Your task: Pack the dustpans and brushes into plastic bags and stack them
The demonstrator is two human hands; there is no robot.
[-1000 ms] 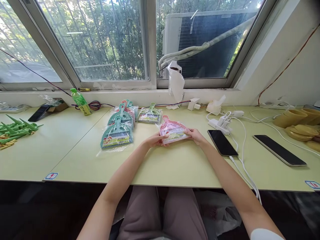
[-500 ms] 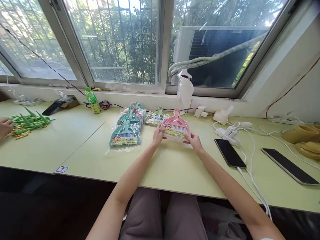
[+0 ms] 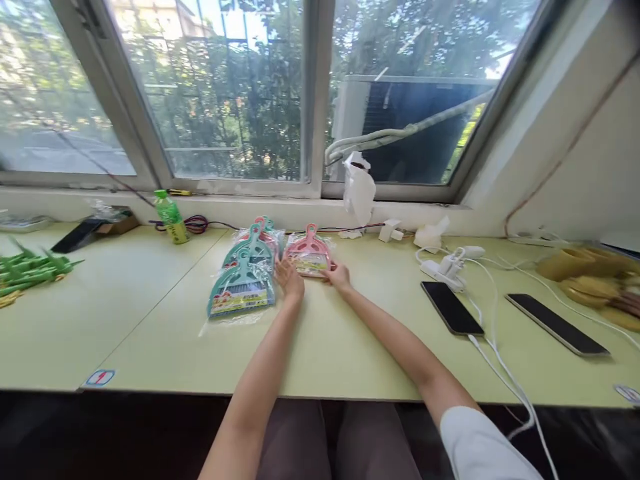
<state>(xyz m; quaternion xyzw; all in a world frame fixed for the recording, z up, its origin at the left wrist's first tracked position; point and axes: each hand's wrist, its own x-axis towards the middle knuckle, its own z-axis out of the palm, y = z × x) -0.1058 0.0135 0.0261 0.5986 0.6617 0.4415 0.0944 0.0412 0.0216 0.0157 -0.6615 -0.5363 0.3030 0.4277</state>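
A pink dustpan-and-brush set [image 3: 309,248] in clear wrapping lies on the table over the spot of a green set, which is now hidden. My right hand [image 3: 339,275] pinches its lower right corner, thumb on top. My left hand [image 3: 290,279] rests at its left edge with fingers stretched out, between it and the neighbouring stack. That stack holds teal dustpan sets [image 3: 243,283] in clear bags, overlapping one another, with pink and teal ones behind. Printed cards and brush bristles show through the wrapping.
Two dark phones [image 3: 451,308] and white charging cables [image 3: 500,363] lie to the right, near a power strip [image 3: 445,272]. At left stand a green bottle [image 3: 171,217] and a pile of green pieces [image 3: 33,270]. Yellow-brown items [image 3: 590,267] sit far right.
The pink set has moved left and down onto the table, over the green set. My left hand has opened from its grip, while the right still holds the corner. The camera view has shifted.
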